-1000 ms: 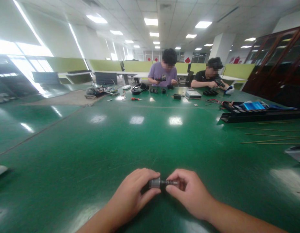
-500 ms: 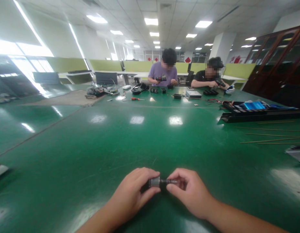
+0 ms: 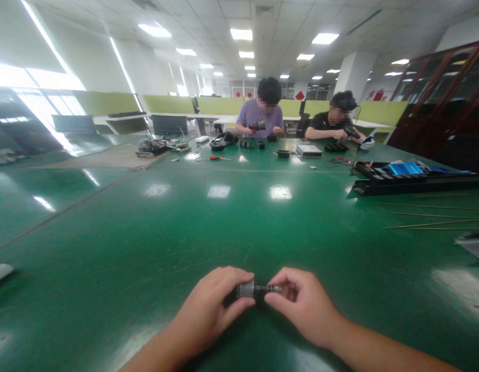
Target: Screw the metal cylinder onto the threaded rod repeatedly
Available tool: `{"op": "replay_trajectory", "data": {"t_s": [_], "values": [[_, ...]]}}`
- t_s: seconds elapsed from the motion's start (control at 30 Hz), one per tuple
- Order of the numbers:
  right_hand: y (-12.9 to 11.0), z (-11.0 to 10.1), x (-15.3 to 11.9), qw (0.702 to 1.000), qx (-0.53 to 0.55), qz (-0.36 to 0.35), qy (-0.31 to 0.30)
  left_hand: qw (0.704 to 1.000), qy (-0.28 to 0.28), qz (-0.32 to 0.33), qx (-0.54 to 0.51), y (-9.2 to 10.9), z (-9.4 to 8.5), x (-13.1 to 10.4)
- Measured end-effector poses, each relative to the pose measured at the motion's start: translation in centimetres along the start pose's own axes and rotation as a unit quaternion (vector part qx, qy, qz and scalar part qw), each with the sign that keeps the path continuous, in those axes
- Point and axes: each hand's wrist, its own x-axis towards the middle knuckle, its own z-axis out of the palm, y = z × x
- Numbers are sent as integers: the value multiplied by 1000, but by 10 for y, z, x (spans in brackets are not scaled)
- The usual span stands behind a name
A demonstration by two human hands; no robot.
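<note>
A small cylindrical part (image 3: 246, 289) with a grey metal body and a thin dark shaft pointing right lies level between my hands, low in the middle of the view. My left hand (image 3: 215, 305) is closed round its thick grey end, thumb below and fingers above. The thumb and fingertips of my right hand (image 3: 303, 302) pinch the thin shaft near its right end. Some of the part is hidden behind the fingers of both hands.
The green table (image 3: 208, 227) stretches ahead. Beyond it sit two people, one in a purple shirt (image 3: 249, 113), one in black. An orange screwdriver (image 3: 216, 157) and electronics lie at the far side. Right are a black tray (image 3: 417, 183) and thin rods (image 3: 433, 214).
Both hands and the part between them have shifted very slightly up and left. Their grips look the same.
</note>
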Motion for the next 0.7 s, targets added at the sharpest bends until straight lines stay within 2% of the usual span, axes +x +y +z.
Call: {"op": "replay_trajectory", "data": {"t_s": [0.7], "values": [[2, -2, 0, 1000, 17, -3, 6, 999, 17, 10, 25, -2, -7, 1]]}}
